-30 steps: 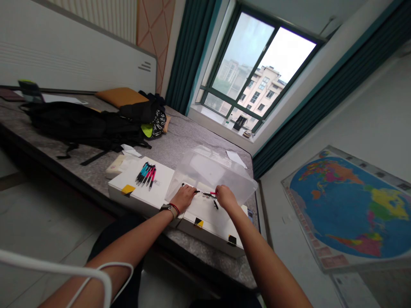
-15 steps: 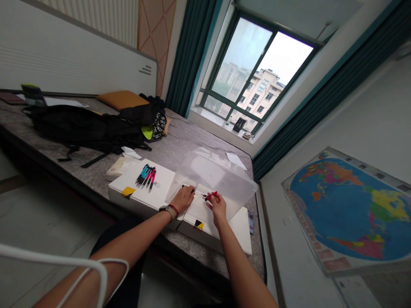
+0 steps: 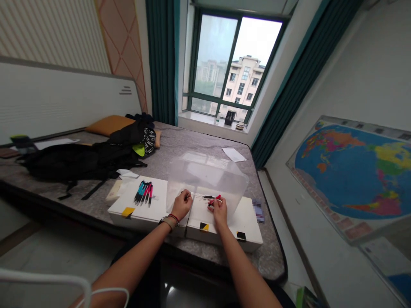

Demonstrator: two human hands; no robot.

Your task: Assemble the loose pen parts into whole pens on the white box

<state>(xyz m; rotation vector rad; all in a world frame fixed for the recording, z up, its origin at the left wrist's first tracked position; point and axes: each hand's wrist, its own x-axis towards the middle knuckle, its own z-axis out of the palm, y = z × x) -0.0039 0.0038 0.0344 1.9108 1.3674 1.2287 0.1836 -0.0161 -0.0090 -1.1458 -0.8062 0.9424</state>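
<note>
My left hand [image 3: 181,204] is closed in a pinch at the mouth of a clear plastic bin [image 3: 208,173]. A small dark thing shows at its fingertips, too small to make out. My right hand [image 3: 220,212] has its fingers closed on a red pen part [image 3: 211,204] with a dark end. Just beyond these fingers, thin black and red pen pieces [image 3: 209,196] lie inside the bin, which rests on its side. Left of my hands, a row of assembled blue, black and red pens [image 3: 144,193] lies on a white box [image 3: 128,201].
A second white box [image 3: 245,222] sits under the bin's right side. Tissues [image 3: 126,174], a black backpack [image 3: 73,158] and an orange cushion [image 3: 111,125] lie leftward on the grey mattress [image 3: 192,141]. A paper sheet [image 3: 234,154] is behind the bin. A white cable [image 3: 48,278] crosses lower left.
The view has levelled and turned. My right hand has lowered slightly from the pen pieces, and a red piece now shows beyond its fingers. My left hand stays pinched at the bin's mouth.
</note>
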